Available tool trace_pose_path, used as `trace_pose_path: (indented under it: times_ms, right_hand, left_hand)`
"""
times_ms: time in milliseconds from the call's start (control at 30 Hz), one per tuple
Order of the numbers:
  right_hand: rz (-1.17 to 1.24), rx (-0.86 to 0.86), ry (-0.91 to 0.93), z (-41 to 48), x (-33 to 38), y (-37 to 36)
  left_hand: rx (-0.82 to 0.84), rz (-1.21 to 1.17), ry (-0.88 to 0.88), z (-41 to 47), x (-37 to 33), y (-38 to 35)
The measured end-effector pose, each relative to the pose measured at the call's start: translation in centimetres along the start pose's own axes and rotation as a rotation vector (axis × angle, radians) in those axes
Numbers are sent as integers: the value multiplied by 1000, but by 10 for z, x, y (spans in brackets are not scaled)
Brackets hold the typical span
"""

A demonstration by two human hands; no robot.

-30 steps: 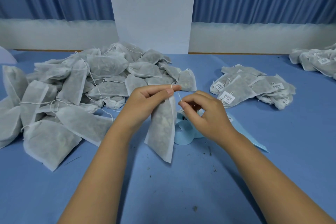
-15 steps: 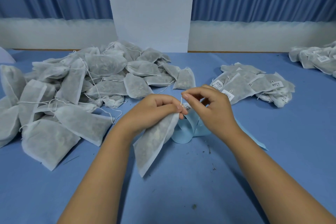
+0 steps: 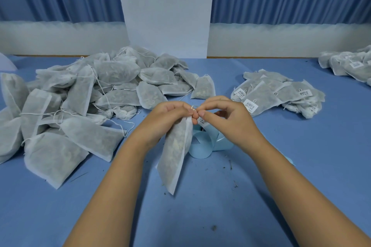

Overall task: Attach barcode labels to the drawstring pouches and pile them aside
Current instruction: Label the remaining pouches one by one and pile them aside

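One pouch hangs tilted from left hand, clamped at neck; right hand pinches drawstring at pouch mouth; blue liner strip curled beneath.

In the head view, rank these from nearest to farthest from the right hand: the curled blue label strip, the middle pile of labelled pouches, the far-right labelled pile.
1. Curled blue label strip, on the table just below the right hand.
2. Middle pile of labelled pouches, behind and to its right.
3. Far-right labelled pile, at the table's back right edge.
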State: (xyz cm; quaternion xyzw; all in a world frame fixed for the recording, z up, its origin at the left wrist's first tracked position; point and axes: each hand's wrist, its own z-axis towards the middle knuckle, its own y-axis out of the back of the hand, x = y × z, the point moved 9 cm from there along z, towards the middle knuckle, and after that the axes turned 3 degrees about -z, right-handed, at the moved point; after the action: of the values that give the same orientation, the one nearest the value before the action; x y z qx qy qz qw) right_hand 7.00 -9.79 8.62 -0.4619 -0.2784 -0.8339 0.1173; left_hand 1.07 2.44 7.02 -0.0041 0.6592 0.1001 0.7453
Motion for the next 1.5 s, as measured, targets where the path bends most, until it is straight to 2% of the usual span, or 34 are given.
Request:
trace_pose_path:
  times_ms: [100, 233, 333, 533, 667, 833, 1033, 1100, 1200, 1367, 1500]
  right_hand:
    - [36, 89, -62, -1, -5, -6]
    - [42, 82, -47, -2, -3, -7]
    - [-42, 95, -50, -2, -5, -11]
    - [-154, 54, -12, -1, -2, -12]
    - [-33, 42, -65, -2, -9, -11]
    - [59, 12, 7, -2, -2, -5]
    - [-267, -11, 209, -4, 10, -8]
    - [-337, -2, 223, -3, 9, -9]
    - [-337, 41, 141, -1, 2, -11]
    - [-163, 134, -71, 0, -11, -14]
    - [-88, 200, -129, 0, -16, -14]
  left_hand:
    - [8, -31, -18, -1, -2, 0]
    - [21, -31, -23, 0, -2, 0]
    - [25, -3, -3, -1, -1, -2]
    - [-265, 127, -104, 6, -1, 20]
    - [-210, 135, -128, 8, -1, 17]
    - [-196, 149, -83, 7, 2, 18]
    - [-130, 288, -55, 4, 0, 11]
    - [-121, 306, -57, 3, -2, 11]
    - [-136, 306, -45, 3, -1, 14]
    - [-173, 350, -89, 3, -1, 18]
    - [-141, 315, -107, 3, -1, 16]
